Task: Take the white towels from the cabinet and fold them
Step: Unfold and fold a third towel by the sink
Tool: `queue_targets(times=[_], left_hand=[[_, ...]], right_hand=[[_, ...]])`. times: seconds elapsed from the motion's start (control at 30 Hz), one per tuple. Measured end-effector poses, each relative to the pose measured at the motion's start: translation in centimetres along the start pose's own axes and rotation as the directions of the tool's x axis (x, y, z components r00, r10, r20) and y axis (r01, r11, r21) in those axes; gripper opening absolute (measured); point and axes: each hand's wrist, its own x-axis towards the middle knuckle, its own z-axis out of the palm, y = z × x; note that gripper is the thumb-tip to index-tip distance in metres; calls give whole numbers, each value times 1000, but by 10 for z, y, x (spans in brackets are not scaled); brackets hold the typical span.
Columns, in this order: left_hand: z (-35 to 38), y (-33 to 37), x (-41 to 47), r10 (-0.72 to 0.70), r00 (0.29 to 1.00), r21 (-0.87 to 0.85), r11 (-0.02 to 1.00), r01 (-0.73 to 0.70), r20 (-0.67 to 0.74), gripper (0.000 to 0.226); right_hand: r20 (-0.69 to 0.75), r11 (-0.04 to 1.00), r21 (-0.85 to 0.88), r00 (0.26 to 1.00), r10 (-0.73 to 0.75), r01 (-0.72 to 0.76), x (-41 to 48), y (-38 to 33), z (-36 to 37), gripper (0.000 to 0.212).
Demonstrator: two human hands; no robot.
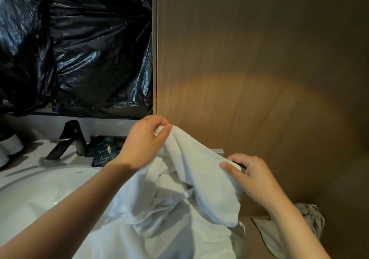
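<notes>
A white towel (191, 166) hangs crumpled between my two hands, above a heap of more white towels (173, 236) piled on the counter in front of me. My left hand (143, 140) pinches one top corner of the towel, raised near the edge of the wooden panel. My right hand (249, 174) pinches another part of the upper edge, lower and to the right. The cloth sags in folds between the two grips. The cabinet's inside is not visible.
A brown wooden panel (259, 68) fills the right. Black plastic sheeting (79, 48) covers the wall at left. Below it are a white basin (40, 194), a dark faucet (69, 140), dark toiletry packets (103, 154) and white cups (12, 144). Grey cloth (311, 216) lies at lower right.
</notes>
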Motion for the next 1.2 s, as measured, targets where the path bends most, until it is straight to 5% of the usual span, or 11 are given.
queue_targets(times=[0.37, 0.67, 0.8, 0.97, 1.13, 1.2], left_hand=[[-11, 23, 30, -20, 985, -32, 999, 14, -174, 19], [-52, 124, 79, 184, 877, -133, 954, -268, -443, 15], [-29, 118, 81, 175, 940, -104, 971, -214, -292, 18], [22, 64, 51, -2, 999, -101, 995, -3, -46, 16], [39, 32, 31, -114, 993, -105, 988, 114, 7, 9], [38, 26, 24, -159, 987, -97, 983, 156, -22, 16]], right_hand=[[-222, 987, 128, 973, -67, 97, 14, -28, -33, 38], [-499, 877, 291, 843, -201, 381, 40, -120, -99, 39], [-446, 912, 313, 889, -104, 264, 46, -112, -92, 47], [-331, 940, 340, 940, 83, 36, 35, -68, -53, 49], [-297, 911, 396, 923, 244, -114, 26, -39, -27, 7], [-269, 896, 423, 925, 270, -138, 24, -37, -21, 11]])
